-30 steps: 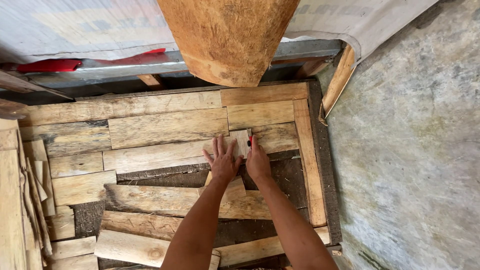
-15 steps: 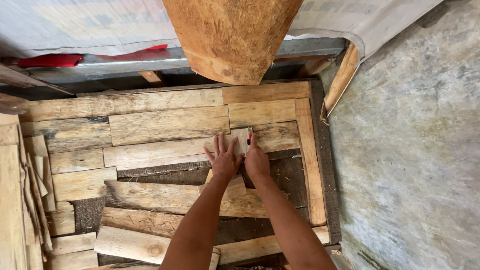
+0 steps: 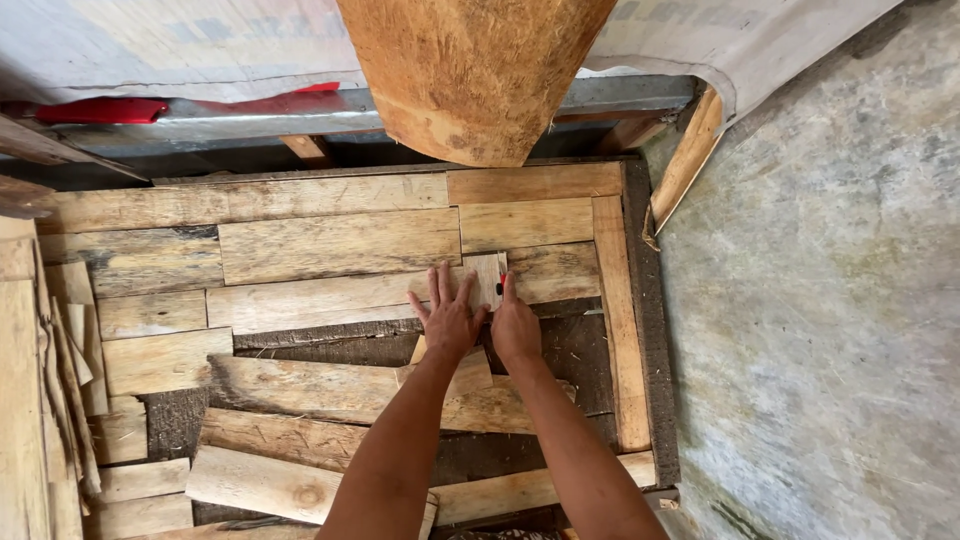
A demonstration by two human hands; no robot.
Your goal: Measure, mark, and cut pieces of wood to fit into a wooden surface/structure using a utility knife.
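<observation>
— Where was the small wood piece (image 3: 487, 280)?

— In the third row of planks down from the big log (image 3: 470, 75), pale and upright, fitted between a long plank (image 3: 310, 302) on its left and a shorter plank (image 3: 555, 272) on its right.

— What were the hands doing?

— The left hand (image 3: 448, 322) lay flat with fingers spread wide, its fingertips on the lower left of the small wood piece. The right hand (image 3: 515, 330) was just beside it, pinching a red pencil (image 3: 501, 285) against the piece's right edge.

— And around that piece?

— Below it a dark gap showed the rough board underneath, with loose planks (image 3: 330, 390) lying slanted across it. To its right a narrow upright plank (image 3: 618, 320) closed the frame, and past that lay the grey concrete floor (image 3: 820, 300).
</observation>
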